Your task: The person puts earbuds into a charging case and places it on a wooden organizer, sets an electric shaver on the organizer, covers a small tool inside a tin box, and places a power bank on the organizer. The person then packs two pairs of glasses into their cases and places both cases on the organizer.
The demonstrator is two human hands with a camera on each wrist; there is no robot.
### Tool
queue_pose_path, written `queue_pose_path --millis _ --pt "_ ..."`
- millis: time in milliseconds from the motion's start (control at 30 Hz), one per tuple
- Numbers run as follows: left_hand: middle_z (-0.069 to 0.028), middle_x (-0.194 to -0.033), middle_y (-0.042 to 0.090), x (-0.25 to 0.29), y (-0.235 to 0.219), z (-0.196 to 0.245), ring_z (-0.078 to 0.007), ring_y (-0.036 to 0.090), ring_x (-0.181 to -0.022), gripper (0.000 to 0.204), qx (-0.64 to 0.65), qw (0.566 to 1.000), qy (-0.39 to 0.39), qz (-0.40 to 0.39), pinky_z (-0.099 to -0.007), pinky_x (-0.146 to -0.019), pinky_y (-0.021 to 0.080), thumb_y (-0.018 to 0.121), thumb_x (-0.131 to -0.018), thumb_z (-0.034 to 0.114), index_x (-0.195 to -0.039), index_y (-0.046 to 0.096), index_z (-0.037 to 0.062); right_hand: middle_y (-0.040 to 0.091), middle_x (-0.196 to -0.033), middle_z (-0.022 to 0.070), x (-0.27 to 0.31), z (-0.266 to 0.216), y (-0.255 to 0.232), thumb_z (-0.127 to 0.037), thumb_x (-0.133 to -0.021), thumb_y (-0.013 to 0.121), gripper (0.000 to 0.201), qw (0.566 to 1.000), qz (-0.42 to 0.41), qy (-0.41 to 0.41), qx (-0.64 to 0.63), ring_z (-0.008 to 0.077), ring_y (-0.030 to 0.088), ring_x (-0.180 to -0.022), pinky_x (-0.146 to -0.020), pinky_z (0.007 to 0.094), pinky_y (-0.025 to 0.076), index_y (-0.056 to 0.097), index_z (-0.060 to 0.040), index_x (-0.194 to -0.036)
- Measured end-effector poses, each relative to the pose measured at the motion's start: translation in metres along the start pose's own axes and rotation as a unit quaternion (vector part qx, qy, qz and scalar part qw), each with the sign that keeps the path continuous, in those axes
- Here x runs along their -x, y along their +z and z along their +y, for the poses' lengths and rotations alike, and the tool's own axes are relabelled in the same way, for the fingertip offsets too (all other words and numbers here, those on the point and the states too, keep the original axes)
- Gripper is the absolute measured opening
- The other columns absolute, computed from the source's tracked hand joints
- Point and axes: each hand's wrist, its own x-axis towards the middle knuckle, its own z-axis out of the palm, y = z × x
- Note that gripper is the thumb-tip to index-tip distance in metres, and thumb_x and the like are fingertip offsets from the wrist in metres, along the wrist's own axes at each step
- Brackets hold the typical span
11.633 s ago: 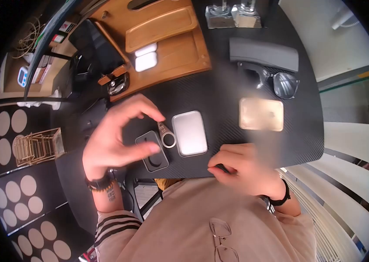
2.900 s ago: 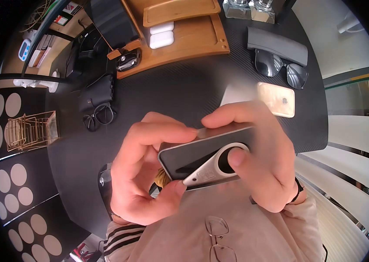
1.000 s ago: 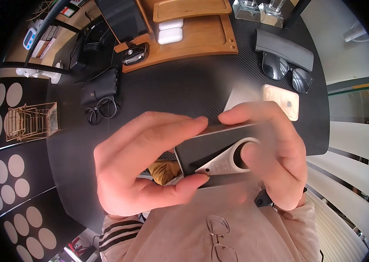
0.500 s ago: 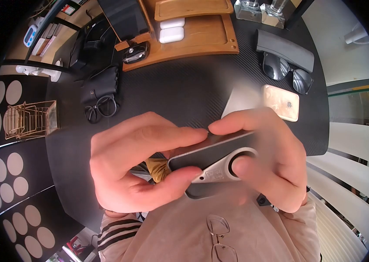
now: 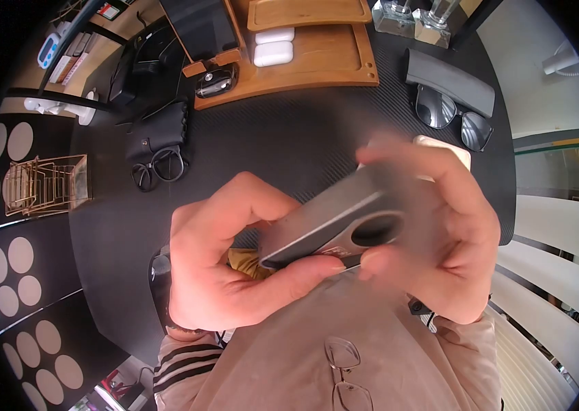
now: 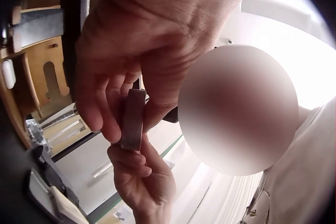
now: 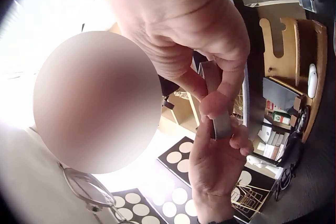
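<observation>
Above my lap, both hands hold a shallow metal tin (image 5: pixel 324 218) with a dark inside, tilted so its long side shows. A flat silver tool (image 5: pixel 336 248), with a large ring at one end, lies along the dark face. My left hand (image 5: pixel 211 264) grips the tin's left end, thumb on the tool's narrow part. The right hand (image 5: pixel 457 236) grips the other end, its thumb beside the ring; this part is blurred. In the left wrist view, the tin (image 6: pixel 134 121) shows edge-on between the hands. The right wrist view shows the tin (image 7: pixel 222 125) behind a fingertip.
Sunglasses (image 5: pixel 436 107) and a grey case (image 5: pixel 450 81) lie at the right. A light phone (image 5: pixel 448 147) is partly behind the right hand. Black glasses (image 5: pixel 168 165) and a pouch (image 5: pixel 159 130) lie left, near a wire rack (image 5: pixel 48 185). A wooden organizer (image 5: pixel 317 65) stands at the back.
Earlier the left hand pinched the tool over the table; later both hands hold the tin with the tool on it. In the last second the tin has tilted and its right end has risen.
</observation>
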Motion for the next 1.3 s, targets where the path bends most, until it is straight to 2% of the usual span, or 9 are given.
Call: queue_pose_path --millis 233,433,533,800,1000,1067,1100,1133,1300 --pt "-0.005 -0.085 0.072 -0.006 0.003 0.0 -0.0074 0.063 -0.078 0.036 -0.003 0.999 -0.035 0.0 -0.0216 -0.072 0.046 0.09 -0.074 0.007 -0.096 0.063 -0.0016 0.071 -0.098 0.0101 -0.015 -0.001 -0.008 0.004 -0.079 0.08 0.051 0.983 -0.045 -0.06 0.166 0.0097 0.065 -0.066 -0.053 0.022 0.048 0.061 0.009 -0.127" --pt "-0.0078 -0.11 0.071 -0.019 -0.002 -0.005 -0.0118 0.064 -0.099 0.045 0.017 0.997 -0.066 -0.023 -0.0253 -0.087 0.048 0.085 -0.083 0.017 -0.117 0.065 -0.0048 0.07 -0.096 0.0089 -0.032 -0.023 0.007 -0.001 -0.087 0.071 0.043 0.995 -0.003 0.03 0.09 0.0089 0.063 -0.063 -0.053 0.0212 0.049 0.063 0.0081 -0.129" --pt "-0.006 -0.119 0.068 -0.037 0.001 0.0 -0.014 0.063 -0.107 0.049 0.248 0.964 -0.093 -0.019 -0.0293 -0.097 0.048 0.079 -0.09 0.019 -0.13 0.06 -0.001 0.071 -0.094 0.0073 -0.044 -0.027 0.003 -0.006 -0.097 0.059 0.039 0.996 -0.013 0.037 0.086 0.0084 0.061 -0.061 -0.051 0.0208 0.048 0.062 0.0077 -0.134" --pt "-0.0007 -0.117 0.068 -0.074 -0.009 -0.015 -0.0073 0.06 -0.107 0.038 0.121 0.99 -0.042 -0.059 -0.0256 -0.093 0.049 0.072 -0.098 0.014 -0.132 0.058 0.001 0.073 -0.095 0.0061 -0.08 -0.016 -0.011 -0.012 -0.103 0.06 0.034 0.982 -0.043 -0.02 0.182 0.007 0.061 -0.06 -0.05 0.0202 0.047 0.064 0.0011 -0.134" --pt "-0.0141 -0.108 0.073 -0.103 -0.011 -0.055 -0.0233 0.075 -0.09 0.032 0.166 0.984 0.027 -0.055 -0.0333 -0.076 0.064 0.068 -0.099 0.014 -0.127 0.058 0.0022 0.07 -0.096 0.003 -0.082 -0.022 -0.021 -0.008 -0.102 0.06 0.032 0.956 0.002 -0.019 0.294 0.009 0.064 -0.081 -0.067 0.0243 0.048 0.064 -0.0007 -0.132" --pt "-0.0205 -0.111 0.074 -0.104 -0.013 -0.056 -0.0281 0.076 -0.093 0.034 0.324 0.943 -0.036 -0.066 -0.0325 -0.074 0.063 0.065 -0.1 0.015 -0.13 0.055 0.0019 0.07 -0.097 0.0077 -0.075 -0.014 -0.032 -0.005 -0.095 0.064 0.037 0.841 -0.053 -0.113 0.527 0.0188 0.067 -0.081 -0.072 0.03 0.052 0.063 -0.0007 -0.132" --pt "-0.0253 -0.114 0.072 -0.103 -0.015 -0.053 -0.0314 0.077 -0.091 0.035 0.326 0.942 -0.031 -0.073 -0.0339 -0.069 0.064 0.062 -0.101 0.015 -0.131 0.052 0.0018 0.06 -0.108 0.0209 -0.069 -0.017 -0.03 0.004 -0.082 0.064 0.04 0.809 -0.124 -0.089 0.567 0.0368 0.063 -0.101 -0.081 0.0421 0.053 0.059 0.0027 -0.122" --pt "-0.0253 -0.114 0.072 -0.102 -0.016 -0.056 -0.0314 0.077 -0.091 0.035 0.33 0.941 -0.03 -0.07 -0.0339 -0.069 0.064 0.062 -0.101 0.015 -0.131 0.052 0.0018 0.06 -0.11 0.0191 -0.063 -0.02 -0.03 0.006 -0.077 0.063 0.047 0.746 -0.193 -0.067 0.633 0.0366 0.059 -0.113 -0.086 0.041 0.051 0.059 0.0042 -0.123" --pt "-0.0239 -0.112 0.072 -0.097 -0.013 -0.075 -0.03 0.076 -0.09 0.036 0.418 0.907 -0.049 -0.037 -0.0338 -0.061 0.061 0.057 -0.103 0.023 -0.132 0.052 0.0021 0.052 -0.139 0.0196 -0.049 0.003 -0.029 0.006 -0.071 0.064 0.066 0.649 -0.311 -0.04 0.693 0.0374 0.047 -0.131 -0.1 0.0413 0.045 0.057 0.0017 -0.136"
